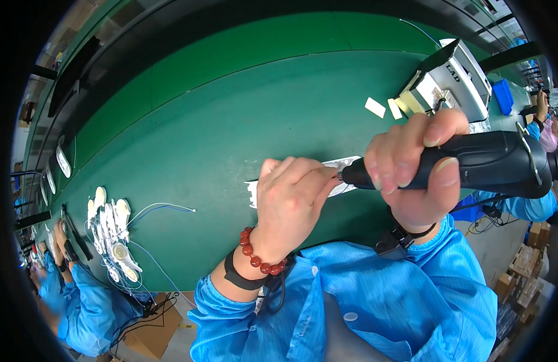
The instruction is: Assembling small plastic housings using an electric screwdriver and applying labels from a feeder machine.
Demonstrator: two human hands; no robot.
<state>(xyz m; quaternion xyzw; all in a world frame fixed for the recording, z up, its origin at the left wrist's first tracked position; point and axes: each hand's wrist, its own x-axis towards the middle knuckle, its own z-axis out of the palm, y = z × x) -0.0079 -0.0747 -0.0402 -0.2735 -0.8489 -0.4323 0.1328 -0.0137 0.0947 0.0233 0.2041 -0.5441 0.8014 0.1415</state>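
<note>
My right hand (418, 163) is wrapped round a black electric screwdriver (487, 161), which lies nearly level with its tip pointing left. Under my left hand (296, 196) is a long white plastic part (345, 166) on the green bench. The left fingers are closed on that part, close to the screwdriver's tip. Most of the white part's middle is hidden by the left hand; its ends stick out at both sides. Whether the tip sits on a screw cannot be made out.
White parts with thin cables (113, 232) lie heaped at the left of the green bench (218, 133). A grey-white box-shaped device (454, 81) stands at the back right, small pale blocks (375, 107) beside it. Co-workers in blue sleeves (89, 308) sit at both sides.
</note>
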